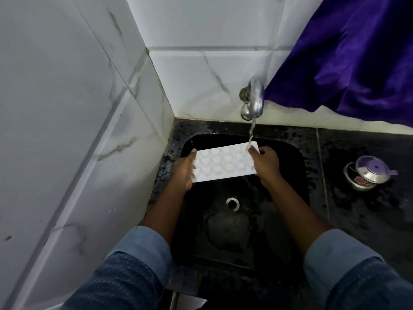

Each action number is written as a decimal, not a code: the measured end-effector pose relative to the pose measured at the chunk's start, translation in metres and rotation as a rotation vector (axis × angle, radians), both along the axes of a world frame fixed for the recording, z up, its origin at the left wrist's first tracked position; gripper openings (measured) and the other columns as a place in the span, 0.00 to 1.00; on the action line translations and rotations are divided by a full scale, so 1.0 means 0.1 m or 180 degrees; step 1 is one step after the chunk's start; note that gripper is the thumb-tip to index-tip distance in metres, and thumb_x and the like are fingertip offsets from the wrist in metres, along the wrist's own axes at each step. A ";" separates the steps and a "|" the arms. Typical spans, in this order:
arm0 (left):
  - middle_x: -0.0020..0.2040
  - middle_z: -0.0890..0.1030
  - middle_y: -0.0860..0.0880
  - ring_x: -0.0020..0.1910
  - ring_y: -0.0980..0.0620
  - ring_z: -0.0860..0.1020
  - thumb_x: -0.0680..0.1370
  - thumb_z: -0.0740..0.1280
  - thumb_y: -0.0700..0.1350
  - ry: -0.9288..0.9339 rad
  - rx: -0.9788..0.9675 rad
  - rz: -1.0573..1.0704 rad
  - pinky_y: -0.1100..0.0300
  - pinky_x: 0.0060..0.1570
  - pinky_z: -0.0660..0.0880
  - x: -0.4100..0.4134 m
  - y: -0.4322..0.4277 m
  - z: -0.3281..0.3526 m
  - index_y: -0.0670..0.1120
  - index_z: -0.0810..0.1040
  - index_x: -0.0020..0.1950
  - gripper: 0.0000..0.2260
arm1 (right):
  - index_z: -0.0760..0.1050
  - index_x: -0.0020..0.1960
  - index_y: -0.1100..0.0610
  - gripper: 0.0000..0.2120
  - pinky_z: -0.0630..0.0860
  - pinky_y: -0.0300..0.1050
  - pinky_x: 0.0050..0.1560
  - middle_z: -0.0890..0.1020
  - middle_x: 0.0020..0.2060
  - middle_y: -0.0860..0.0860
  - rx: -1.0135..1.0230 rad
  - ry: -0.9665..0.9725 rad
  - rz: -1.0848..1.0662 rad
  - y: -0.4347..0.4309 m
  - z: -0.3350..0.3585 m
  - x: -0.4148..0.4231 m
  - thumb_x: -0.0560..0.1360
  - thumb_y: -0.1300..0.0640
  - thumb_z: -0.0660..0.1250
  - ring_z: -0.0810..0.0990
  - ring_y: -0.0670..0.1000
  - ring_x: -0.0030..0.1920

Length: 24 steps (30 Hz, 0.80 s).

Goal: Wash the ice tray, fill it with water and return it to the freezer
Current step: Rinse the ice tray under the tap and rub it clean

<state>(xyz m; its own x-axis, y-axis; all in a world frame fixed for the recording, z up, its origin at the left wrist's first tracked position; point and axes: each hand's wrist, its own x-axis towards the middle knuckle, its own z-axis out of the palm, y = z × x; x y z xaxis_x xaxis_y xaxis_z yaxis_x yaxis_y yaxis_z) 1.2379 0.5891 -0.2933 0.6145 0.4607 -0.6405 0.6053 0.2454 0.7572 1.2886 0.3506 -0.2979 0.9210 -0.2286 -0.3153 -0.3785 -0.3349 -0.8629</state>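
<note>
I hold the white plastic ice tray with heart and star moulds [224, 163] over the black sink [290, 198], moulds up, its length running left to right. My left grip [183, 171] wraps the left end. My right grip [266, 164] pinches the right end, thumb on top. Water from the chrome wall tap [254, 99] strikes the tray's far right corner. I judge this the rinse, or the start of filling. Next I should slide the tray rightward under the stream, keeping it level, so every mould is reached.
</note>
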 end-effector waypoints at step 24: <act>0.61 0.84 0.32 0.58 0.30 0.83 0.81 0.75 0.44 -0.0470 -0.0542 -0.0140 0.29 0.64 0.78 -0.11 -0.39 0.08 0.31 0.79 0.68 0.22 | 0.73 0.56 0.60 0.17 0.80 0.54 0.50 0.82 0.49 0.56 0.0202 0.0311 0.0320 -0.54 -0.20 -0.30 0.75 0.56 0.77 0.83 0.57 0.50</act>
